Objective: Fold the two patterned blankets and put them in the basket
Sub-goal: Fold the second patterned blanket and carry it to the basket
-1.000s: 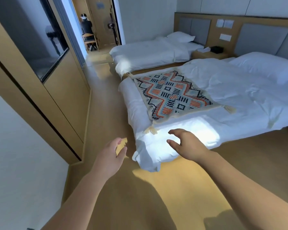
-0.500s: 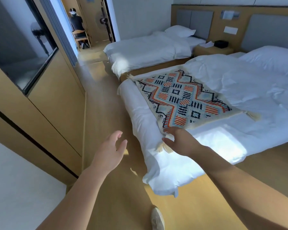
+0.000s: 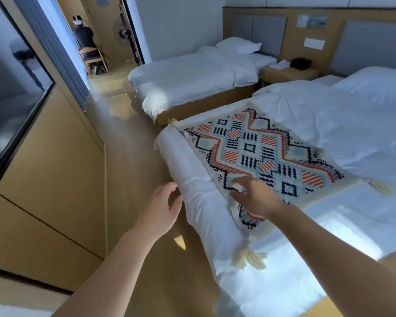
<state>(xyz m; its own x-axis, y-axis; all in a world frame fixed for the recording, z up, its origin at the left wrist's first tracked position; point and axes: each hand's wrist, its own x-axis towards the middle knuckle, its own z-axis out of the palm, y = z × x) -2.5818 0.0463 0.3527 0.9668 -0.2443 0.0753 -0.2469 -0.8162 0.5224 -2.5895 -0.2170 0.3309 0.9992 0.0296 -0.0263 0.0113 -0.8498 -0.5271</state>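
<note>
Lower centre: the left hand, fingers loose and holding nothing, hangs over the floor just beside the rounded edge of the near bed. To its right, the right hand, fingers spread and uncurled, lies over the left border of the patterned blanket; contact cannot be confirmed, and nothing is gripped. The blanket lies flat and unfolded across the foot of the bed at centre frame, with one tassel at its nearest corner. A clean fold probably calls for each hand to pinch one corner of the same edge and carry it to the opposite edge, tassels matched. Upper centre: a second bed. Neither the basket nor the second blanket is in view.
</note>
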